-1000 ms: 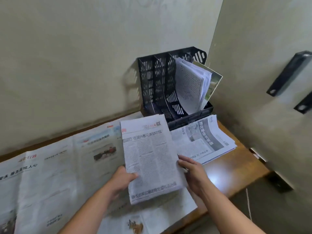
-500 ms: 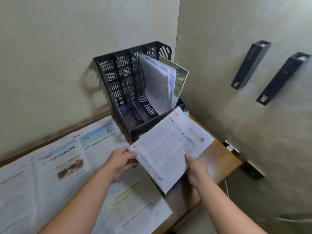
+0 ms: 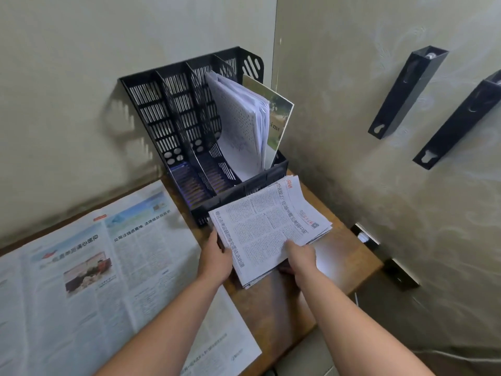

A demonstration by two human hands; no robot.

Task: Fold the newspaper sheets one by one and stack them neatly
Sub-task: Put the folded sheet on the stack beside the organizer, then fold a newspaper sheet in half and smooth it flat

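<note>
The left hand (image 3: 217,260) grips the near left edge of the folded newspaper (image 3: 267,226), fingers tucked under it. The right hand (image 3: 301,256) holds the near right edge, its thumb on top and its fingers curled beneath. The folded newspaper lies on top of a stack of folded sheets (image 3: 318,234) at the right end of the bench (image 3: 349,256), its far corner touching the front wall of the black file rack (image 3: 189,126) at 12 o'clock. The rack's rightmost slot holds white papers (image 3: 241,123) and a booklet (image 3: 279,115). At 9 o'clock from the hands an open newspaper (image 3: 95,280) lies spread flat on the bench. At 2 o'clock two black brackets (image 3: 406,90) hang on the wall.
</note>
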